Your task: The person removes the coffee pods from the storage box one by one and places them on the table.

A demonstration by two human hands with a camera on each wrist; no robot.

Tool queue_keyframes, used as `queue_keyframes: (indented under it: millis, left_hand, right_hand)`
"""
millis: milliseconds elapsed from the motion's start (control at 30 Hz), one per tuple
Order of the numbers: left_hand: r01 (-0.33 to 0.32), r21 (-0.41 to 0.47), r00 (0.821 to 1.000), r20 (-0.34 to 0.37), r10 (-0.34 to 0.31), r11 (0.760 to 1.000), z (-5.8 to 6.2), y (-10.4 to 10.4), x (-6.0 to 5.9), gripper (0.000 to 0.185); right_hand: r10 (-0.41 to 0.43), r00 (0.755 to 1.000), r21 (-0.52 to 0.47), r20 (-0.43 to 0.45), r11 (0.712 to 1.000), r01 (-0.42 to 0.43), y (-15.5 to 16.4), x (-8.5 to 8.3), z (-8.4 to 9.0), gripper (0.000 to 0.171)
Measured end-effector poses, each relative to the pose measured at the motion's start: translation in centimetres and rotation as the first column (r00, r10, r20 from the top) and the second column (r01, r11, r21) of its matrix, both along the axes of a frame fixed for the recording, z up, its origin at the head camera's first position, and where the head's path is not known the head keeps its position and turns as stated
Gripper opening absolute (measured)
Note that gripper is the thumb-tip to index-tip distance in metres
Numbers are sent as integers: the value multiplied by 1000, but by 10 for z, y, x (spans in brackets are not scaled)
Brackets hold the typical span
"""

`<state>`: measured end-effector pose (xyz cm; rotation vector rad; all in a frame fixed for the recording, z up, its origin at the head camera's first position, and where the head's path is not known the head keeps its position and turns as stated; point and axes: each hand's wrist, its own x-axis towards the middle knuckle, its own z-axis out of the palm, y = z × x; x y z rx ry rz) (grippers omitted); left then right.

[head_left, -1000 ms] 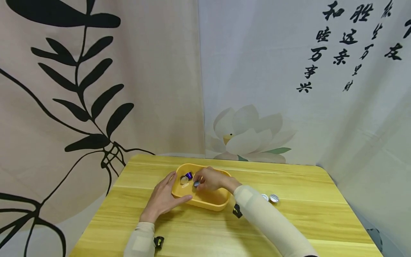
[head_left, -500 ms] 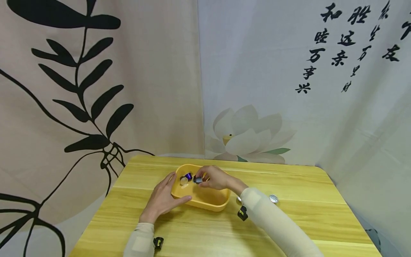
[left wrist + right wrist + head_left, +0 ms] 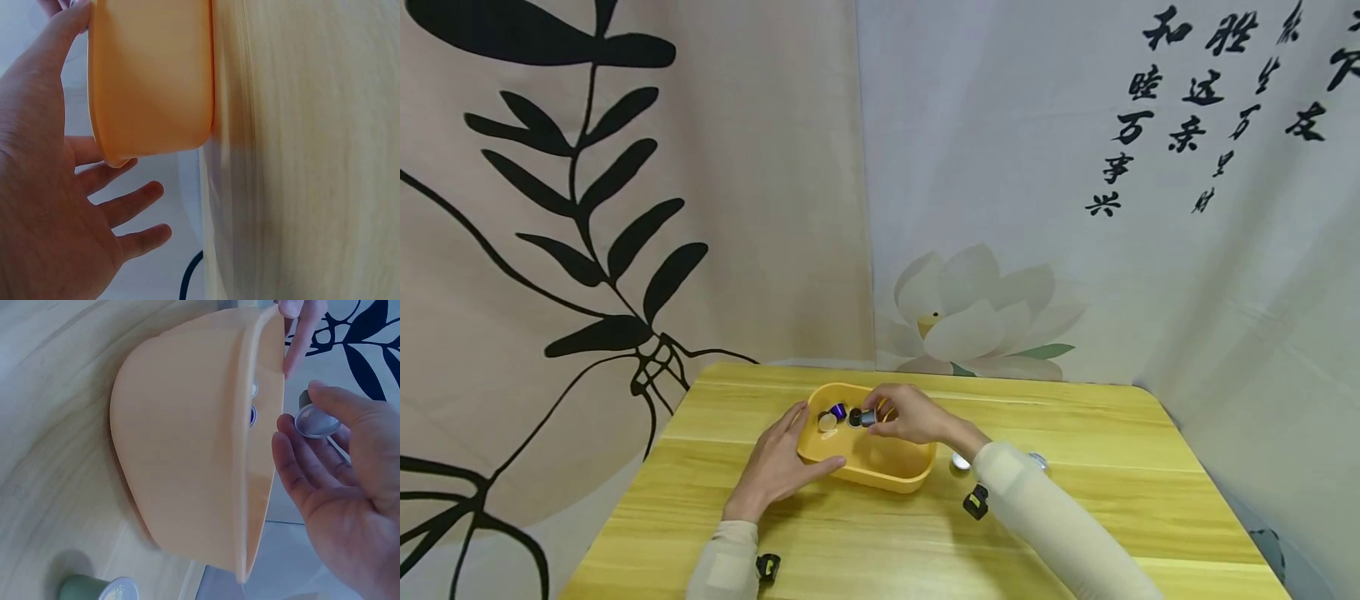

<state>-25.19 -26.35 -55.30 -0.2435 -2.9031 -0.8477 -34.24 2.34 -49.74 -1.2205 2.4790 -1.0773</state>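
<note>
1. We see a yellowish wood-grain worktop (image 3: 1075,517) with rounded far corners, standing against hanging printed cloths.
2. A yellow tub (image 3: 880,477) sits directly on it, left of the middle and toward the far edge.
3. Two small capsules (image 3: 959,462) with silvery foil tops lie on the wood just right of the tub, partly hidden by a sleeve.

A light yellow wooden tabletop (image 3: 1097,517) with rounded corners stands in a corner formed by two hanging cloth backdrops. The left backdrop (image 3: 737,208) is beige, printed with a large black leafy branch (image 3: 595,200). The right backdrop (image 3: 1000,150) is pale grey, showing a white lotus flower (image 3: 977,312) and black brush calligraphy (image 3: 1195,108). Lighting is soft and even.
</note>
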Motion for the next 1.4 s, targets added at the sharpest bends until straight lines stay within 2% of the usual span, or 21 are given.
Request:
queue_keyframes:
  millis: [767,1000,1400]
  left_hand:
    - [-4,-6,1000,9,4,1000,-1,1,0,130]
    - [0,-6,1000,1,0,1000,0,0,0,129]
    - [0,-3,1000,4,0,1000,1,1,1,129]
  right_hand:
    - [-58,998,-47,0,997,58,16,8,3,39]
    - [-73,997,-84,26,994,75,20,9,3,42]
    - [-132,991,-101,31,986,135,34,13,4,34]
